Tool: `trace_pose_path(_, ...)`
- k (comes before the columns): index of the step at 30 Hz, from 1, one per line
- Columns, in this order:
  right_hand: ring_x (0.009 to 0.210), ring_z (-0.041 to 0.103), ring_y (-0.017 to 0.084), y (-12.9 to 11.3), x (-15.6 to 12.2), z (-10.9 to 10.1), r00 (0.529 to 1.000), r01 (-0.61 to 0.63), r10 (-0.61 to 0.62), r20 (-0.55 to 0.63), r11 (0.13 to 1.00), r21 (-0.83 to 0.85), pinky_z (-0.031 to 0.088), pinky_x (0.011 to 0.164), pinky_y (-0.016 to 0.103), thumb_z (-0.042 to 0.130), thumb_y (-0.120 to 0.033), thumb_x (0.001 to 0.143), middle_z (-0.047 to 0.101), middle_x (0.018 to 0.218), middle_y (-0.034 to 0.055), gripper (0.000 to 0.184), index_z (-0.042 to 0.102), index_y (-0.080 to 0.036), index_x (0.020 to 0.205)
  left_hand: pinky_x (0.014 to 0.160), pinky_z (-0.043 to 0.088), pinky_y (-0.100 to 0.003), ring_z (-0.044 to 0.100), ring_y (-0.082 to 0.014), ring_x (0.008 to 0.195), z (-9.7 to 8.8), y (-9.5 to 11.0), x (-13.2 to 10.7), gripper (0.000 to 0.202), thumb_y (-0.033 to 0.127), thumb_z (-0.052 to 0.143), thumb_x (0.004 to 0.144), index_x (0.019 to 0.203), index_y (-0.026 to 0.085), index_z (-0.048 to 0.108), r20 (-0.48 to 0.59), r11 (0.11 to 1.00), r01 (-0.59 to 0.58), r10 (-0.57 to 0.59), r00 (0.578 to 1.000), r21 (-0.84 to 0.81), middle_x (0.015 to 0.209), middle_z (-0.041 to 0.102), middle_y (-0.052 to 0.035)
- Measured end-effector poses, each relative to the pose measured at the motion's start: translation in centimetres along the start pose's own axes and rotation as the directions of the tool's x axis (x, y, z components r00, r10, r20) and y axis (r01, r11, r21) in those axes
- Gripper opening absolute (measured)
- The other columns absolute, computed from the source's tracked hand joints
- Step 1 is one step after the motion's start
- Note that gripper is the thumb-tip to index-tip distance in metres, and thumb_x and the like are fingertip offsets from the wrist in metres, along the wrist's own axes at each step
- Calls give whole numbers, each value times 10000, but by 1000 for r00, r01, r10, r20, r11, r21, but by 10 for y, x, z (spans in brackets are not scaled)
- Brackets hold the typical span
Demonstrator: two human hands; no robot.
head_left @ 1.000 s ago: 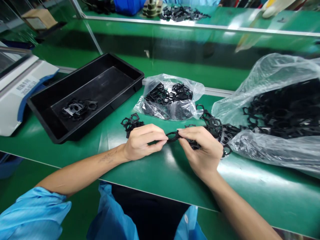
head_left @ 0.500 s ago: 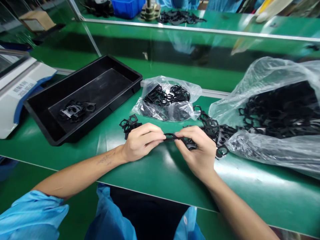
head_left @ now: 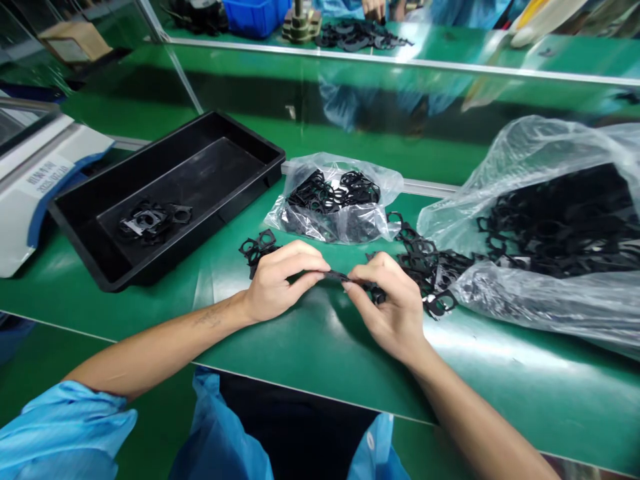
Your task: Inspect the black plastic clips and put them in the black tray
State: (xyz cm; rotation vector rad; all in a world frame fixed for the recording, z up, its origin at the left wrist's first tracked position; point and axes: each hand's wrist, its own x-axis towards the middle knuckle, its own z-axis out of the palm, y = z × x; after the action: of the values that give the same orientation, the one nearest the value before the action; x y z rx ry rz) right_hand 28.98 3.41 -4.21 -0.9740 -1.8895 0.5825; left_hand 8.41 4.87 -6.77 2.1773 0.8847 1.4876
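Between my two hands is a thin black plastic ring part, turned nearly edge-on. My left hand pinches its left end between thumb and fingertips. At its right end, the thumb and forefinger of my right hand close on it. A small heap of similar black parts lies just beyond my left hand. More loose black ring parts spread on the table behind and to the right of my right hand, partly hidden by it.
A black tray with several parts in it stands at left. A small clear bag of black parts lies behind my hands, a large one at right. Across the green partition, a person's hand is above other black parts.
The ring part has tilted from showing its opening to nearly edge-on, and my right hand has shifted slightly left. Another person's hand has appeared across the partition.
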Motion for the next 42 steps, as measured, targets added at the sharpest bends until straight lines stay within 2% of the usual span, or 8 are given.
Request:
trace_pose_path(5, 680, 580, 142, 0, -1, 2, 983, -184, 182, 31, 961, 208, 508, 639, 284, 683, -189, 893, 560, 773, -9, 78, 628, -217, 845, 778, 570, -290, 691, -154, 834, 1, 1, 2, 55, 197, 692, 907, 954, 173, 708, 10, 999, 22, -21, 1000, -39, 883, 739, -56)
trace_pose_path(9, 618, 590, 119, 1, -1, 4, 946, -325, 305, 114, 877, 353, 505, 574, 254, 720, -281, 883, 565, 781, -14, 132, 620, -207, 839, 757, 564, -264, 679, -135, 787, 1, 0, 4, 34, 191, 699, 893, 881, 161, 690, 68, 966, 194, -185, 980, -171, 839, 723, -38)
trace_pose_path(13, 588, 590, 118, 3, 0, 5, 917, -399, 377, 131, 844, 360, 497, 559, 242, 756, -362, 855, 578, 705, -25, 217, 612, -201, 830, 676, 570, -227, 672, -113, 701, 4, -5, 2, 155, 286, 742, 865, 861, 149, 670, 206, 802, 459, -411, 888, -382, 791, 696, -20)
trace_pose_path(15, 595, 601, 122, 5, 0, 5, 904, -426, 407, 132, 832, 354, 506, 581, 246, 760, -396, 847, 592, 687, -26, 245, 613, -200, 838, 667, 574, -215, 665, -102, 678, 7, -9, 1, 218, 321, 779, 834, 877, 142, 663, 252, 720, 540, -478, 841, -437, 778, 688, -18)
trace_pose_path(20, 618, 636, 143, 5, 1, 7, 894, -448, 423, 148, 823, 349, 533, 603, 267, 750, -462, 848, 640, 700, -1, 292, 626, -198, 860, 679, 578, -210, 669, -102, 696, 11, -11, -2, 282, 361, 819, 793, 887, 141, 670, 247, 655, 575, -529, 812, -490, 790, 690, -28)
trace_pose_path(28, 597, 630, 130, 1, -2, 7, 922, -384, 380, 78, 863, 327, 556, 613, 257, 770, -382, 847, 638, 680, -12, 214, 659, -199, 833, 640, 603, -232, 699, -121, 642, 9, -9, -1, 312, 397, 848, 759, 823, 135, 691, 272, 634, 598, -540, 796, -490, 730, 713, -17)
trace_pose_path(33, 592, 643, 132, 1, 0, 7, 895, -440, 426, 131, 793, 422, 559, 600, 254, 815, -423, 802, 651, 668, -12, 269, 670, -197, 822, 676, 652, -317, 762, -197, 670, 8, -9, 0, 336, 406, 859, 750, 840, 113, 721, 376, 465, 687, -597, 709, -558, 756, 764, -61)
trace_pose_path(42, 609, 663, 131, -3, 5, 4, 831, -529, 525, 186, 638, 560, 594, 656, 270, 899, -472, 678, 696, 694, 2, 370, 701, -178, 784, 735, 616, -275, 748, -161, 721, 5, -8, 4, 376, 370, 941, 637, 835, 105, 763, 571, 120, 786, -622, 535, -606, 796, 776, -66)
